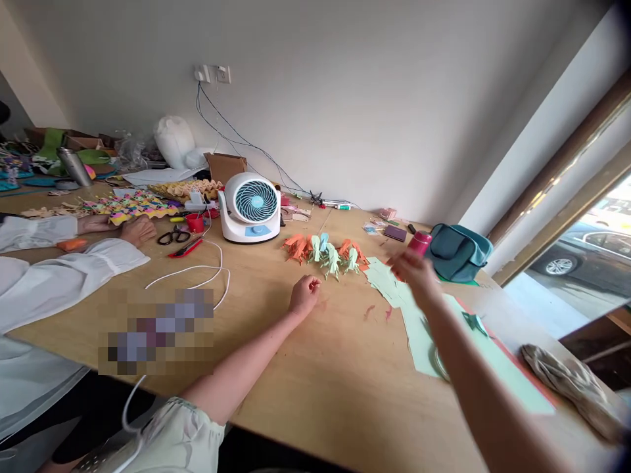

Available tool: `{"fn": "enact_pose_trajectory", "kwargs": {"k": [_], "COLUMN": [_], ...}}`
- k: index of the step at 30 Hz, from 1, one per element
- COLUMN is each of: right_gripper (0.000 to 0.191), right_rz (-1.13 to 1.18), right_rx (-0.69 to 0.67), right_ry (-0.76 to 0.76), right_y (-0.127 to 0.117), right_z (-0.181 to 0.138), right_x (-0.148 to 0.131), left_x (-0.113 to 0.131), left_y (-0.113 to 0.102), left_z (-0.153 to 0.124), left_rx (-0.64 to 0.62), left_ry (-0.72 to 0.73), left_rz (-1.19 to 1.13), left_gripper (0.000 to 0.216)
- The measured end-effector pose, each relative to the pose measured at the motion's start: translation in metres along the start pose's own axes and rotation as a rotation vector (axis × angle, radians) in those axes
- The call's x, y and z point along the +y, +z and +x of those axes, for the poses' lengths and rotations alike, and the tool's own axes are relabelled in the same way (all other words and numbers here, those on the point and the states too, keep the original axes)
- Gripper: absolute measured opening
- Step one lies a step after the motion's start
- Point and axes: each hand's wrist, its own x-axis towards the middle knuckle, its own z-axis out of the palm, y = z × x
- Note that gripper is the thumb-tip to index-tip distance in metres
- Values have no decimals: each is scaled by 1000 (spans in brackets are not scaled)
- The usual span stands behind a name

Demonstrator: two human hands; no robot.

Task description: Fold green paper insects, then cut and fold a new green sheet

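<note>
Leftward, a co-worker's sleeve point(59, 276) rests on the wooden bench point(315, 394) near scissors point(173, 236) and a fan point(250, 207). Bare wood surrounds the loosely curled, empty left hand point(304, 295). Folded paper figures point(328, 255) stand beyond it. The blurred right hand point(413, 268), grip unclear, hovers over green paper sheets point(389, 282) toward the window-side edge.

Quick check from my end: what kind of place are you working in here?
Probably a shared paper-craft workroom. On the wooden table stand folded paper figures beside cut green sheets, with scissors and a desk fan nearby, and another person's hand rests by colourful paper pieces.
</note>
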Motion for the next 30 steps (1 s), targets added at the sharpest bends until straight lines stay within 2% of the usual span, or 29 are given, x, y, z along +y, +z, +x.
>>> {"fn": "enact_pose_trajectory", "kwargs": {"k": [4, 6, 8, 12, 18, 26, 30], "right_gripper": [15, 8, 9, 17, 21, 18, 18], "right_rz": [33, 40, 32, 6, 12, 54, 133], "right_rx": [-179, -180, -167, -147, -152, -140, -145], "right_ry": [77, 91, 95, 95, 119, 173, 175], "right_y": [51, 79, 102, 130, 146, 147, 149], "right_z": [29, 37, 42, 53, 57, 52, 54], "right_x": [47, 64, 77, 90, 100, 105, 107], "left_x": [-16, -24, -31, -43, -49, -45, -39], "left_y": [23, 35, 44, 53, 57, 61, 60], "left_z": [45, 60, 70, 79, 84, 85, 86], "left_rx": [-3, 4, 13, 4, -42, -82, -133], "left_ry": [20, 21, 16, 7, -9, -46, -47], "left_rz": [35, 57, 77, 104, 94, 13, 4], "left_gripper": [21, 24, 27, 27, 20, 15, 20]}}
